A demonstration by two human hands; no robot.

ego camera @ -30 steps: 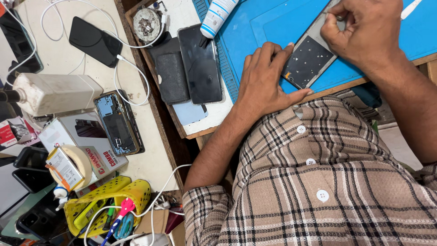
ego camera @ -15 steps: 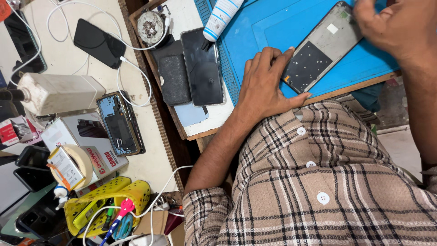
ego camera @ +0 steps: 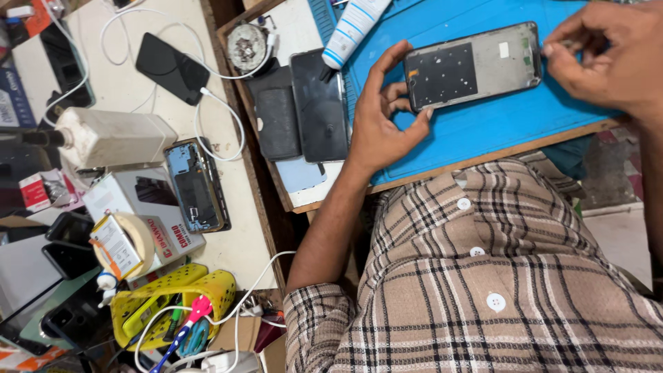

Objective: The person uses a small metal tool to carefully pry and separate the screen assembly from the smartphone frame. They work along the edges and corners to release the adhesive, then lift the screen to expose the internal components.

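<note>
Lying lengthwise left-right: phone frame (ego camera: 473,65) | left hand (ego camera: 380,117) holds its end | right hand (ego camera: 608,55) pinches other end

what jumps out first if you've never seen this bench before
An opened grey phone frame lies on the bright blue work mat, with the left hand gripping its near end and the right hand pinching at its far end. Left of the mat, a yellow plastic basket of tools sits among white cables.
</note>
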